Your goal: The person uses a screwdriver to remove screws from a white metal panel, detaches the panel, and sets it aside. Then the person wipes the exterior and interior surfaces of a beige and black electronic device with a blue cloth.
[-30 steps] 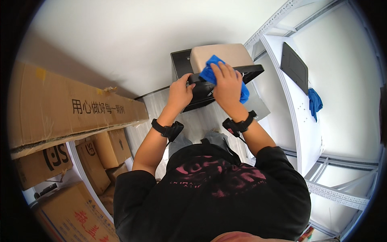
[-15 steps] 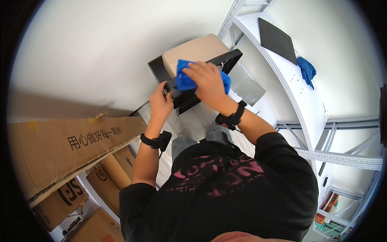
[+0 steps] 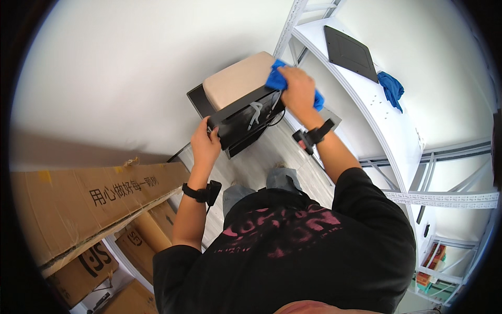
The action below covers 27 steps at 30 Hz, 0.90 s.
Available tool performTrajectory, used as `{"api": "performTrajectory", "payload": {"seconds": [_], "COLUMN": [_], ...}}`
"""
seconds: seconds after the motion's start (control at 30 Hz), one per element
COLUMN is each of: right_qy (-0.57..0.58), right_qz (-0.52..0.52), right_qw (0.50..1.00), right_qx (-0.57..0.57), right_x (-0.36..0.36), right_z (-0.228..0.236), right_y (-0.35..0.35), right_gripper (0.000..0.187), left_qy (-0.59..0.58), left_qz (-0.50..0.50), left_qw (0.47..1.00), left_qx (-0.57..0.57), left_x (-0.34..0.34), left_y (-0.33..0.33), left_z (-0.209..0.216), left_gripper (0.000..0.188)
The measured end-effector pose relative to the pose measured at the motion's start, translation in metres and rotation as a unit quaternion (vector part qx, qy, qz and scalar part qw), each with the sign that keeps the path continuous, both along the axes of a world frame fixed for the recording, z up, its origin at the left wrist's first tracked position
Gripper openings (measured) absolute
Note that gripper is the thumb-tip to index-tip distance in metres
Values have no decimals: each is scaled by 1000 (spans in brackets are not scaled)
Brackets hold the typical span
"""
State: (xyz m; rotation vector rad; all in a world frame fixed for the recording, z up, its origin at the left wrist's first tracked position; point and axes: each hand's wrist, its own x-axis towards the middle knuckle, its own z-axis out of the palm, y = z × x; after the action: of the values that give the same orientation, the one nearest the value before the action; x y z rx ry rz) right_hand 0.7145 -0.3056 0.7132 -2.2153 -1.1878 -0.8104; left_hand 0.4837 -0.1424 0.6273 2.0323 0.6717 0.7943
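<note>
My right hand (image 3: pixel 299 93) grips a blue cloth (image 3: pixel 275 78) at the right end of a black box-like frame (image 3: pixel 238 127). Part of the cloth hangs out on the other side of my hand. Grey straps or cables show inside the frame. At the frame's left end, my left hand (image 3: pixel 205 144) holds its edge, thumb on the near side. Behind the frame lies a beige padded block (image 3: pixel 238 78), resting on a dark base (image 3: pixel 197 98). What kind of object the frame belongs to, I cannot tell.
On the white shelf (image 3: pixel 355 86) to the right lie a black flat panel (image 3: pixel 350 52), a crumpled dark blue cloth (image 3: pixel 390 91) and several small bits (image 3: pixel 374 99). Cardboard boxes (image 3: pixel 68 209) fill the left side. Metal shelf posts (image 3: pixel 290 29) rise beside the white wall.
My right hand has moved with the blue cloth along the frame to its right end, uncovering the straps inside. My left hand keeps its hold on the left end.
</note>
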Motion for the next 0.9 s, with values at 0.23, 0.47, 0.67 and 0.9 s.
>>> {"api": "performTrajectory", "payload": {"seconds": [0.23,0.47,0.67,0.9], "right_qy": [53,83,90,127], "right_qz": [90,222,165,147], "right_qw": [991,969,981,980], "right_qx": [-86,-72,-50,-31], "right_x": [-123,-126,-30,66], "right_z": [3,8,7,15], "right_y": [48,44,1,-42], "right_gripper": [56,52,52,50], "left_qy": [0,7,75,103], "left_qz": [2,-26,20,64], "left_qw": [999,999,997,993], "left_qx": [-45,35,-30,2], "left_x": [1,-3,1,9], "left_y": [-3,3,-6,-11], "left_z": [14,-4,20,25], "left_gripper": [29,34,30,26]}}
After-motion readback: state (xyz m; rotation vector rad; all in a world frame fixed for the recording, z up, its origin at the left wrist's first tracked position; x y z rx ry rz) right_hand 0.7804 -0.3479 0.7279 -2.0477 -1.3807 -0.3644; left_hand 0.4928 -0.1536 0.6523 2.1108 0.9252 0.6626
